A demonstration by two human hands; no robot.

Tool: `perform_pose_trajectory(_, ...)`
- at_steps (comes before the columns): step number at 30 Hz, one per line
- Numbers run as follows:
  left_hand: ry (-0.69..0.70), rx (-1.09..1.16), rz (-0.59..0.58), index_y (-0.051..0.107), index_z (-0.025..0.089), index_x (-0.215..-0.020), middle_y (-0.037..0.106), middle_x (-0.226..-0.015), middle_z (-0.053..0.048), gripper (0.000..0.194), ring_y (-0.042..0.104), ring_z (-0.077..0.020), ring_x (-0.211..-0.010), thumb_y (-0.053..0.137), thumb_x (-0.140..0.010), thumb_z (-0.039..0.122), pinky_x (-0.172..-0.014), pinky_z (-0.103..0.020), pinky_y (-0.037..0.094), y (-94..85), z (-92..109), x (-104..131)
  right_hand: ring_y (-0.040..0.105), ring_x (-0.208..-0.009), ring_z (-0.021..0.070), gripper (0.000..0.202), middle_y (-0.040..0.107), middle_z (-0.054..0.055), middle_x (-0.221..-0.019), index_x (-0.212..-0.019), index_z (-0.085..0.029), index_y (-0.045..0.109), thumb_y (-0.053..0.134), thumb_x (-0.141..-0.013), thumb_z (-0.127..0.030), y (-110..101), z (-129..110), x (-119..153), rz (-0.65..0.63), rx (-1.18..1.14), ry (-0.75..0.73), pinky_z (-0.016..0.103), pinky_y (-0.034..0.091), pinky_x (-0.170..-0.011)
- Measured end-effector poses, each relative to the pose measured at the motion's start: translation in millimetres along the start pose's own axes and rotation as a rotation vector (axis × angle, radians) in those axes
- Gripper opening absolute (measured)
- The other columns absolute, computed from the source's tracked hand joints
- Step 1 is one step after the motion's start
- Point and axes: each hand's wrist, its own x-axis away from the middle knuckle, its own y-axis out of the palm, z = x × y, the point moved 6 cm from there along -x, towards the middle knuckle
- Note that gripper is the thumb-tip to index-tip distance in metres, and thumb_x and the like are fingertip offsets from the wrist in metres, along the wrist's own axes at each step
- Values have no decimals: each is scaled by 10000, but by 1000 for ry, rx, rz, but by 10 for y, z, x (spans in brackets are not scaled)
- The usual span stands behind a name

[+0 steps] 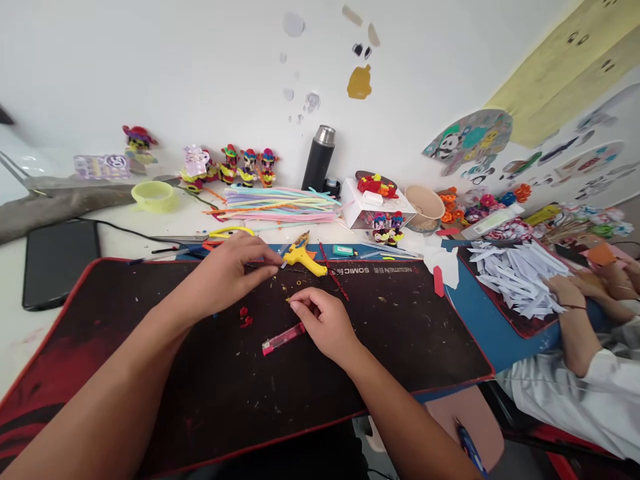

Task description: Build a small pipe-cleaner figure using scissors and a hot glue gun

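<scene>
Glue gun (303, 258), yellow, lying at the far edge of a dark mat (400, 353).
On a white worktop (17, 350), red-bordered mat spread wide; beyond it, long bundle of pastel pipe cleaners (280, 204), with black flask (317, 163) standing just behind. Left hand (233, 267) reaching over from the side, fingertips drawn together just beside the glue gun, impossible to tell if holding anything. Right hand (327, 325) low over the mat, nearer than the glue gun, thumb and forefinger closed in a pinch. Partly beneath it, red lighter (280, 341); farther off to the left, little cluster of red scraps (245, 320). Between the hands, small yellow ring (299, 283), loose on the mat; at the right fingertips, tiny yellow bit (289, 300), seemingly pinched.
</scene>
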Motion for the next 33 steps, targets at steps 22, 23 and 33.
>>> perform_pose_trajectory(22, -93, 32, -367, 827, 345, -896, 746, -878, -67, 216, 696, -308, -819, 679, -925, 499, -807, -425, 606, 469, -35, 104, 693, -795, 188, 161, 755, 23, -925, -1094, -263, 775, 630, -1026, -277, -38, -111, 90, -27, -11, -46, 313, 547, -759)
perform_pose_trajectory(23, -98, 35, -359, 827, 345, -892, 749, -883, -67, 221, 697, -310, -828, 678, -924, 504, -840, -438, 604, 470, -39, 99, 702, -796, 189, 165, 767, 26, -938, -1085, -265, 779, 624, -1029, -278, -57, -118, 99, -4, -33, -52, 313, 554, -755)
perform_pose_trajectory(33, 46, -123, -318, 818, 317, -981, 798, -965, -40, 209, 702, -306, -995, 609, -984, 314, -1092, -518, 479, 632, -123, 81, 725, -742, 190, 173, 785, 32, -853, -1012, -250, 789, 623, -1029, -294, -244, -200, 159, 170, -183, -53, 299, 574, -652)
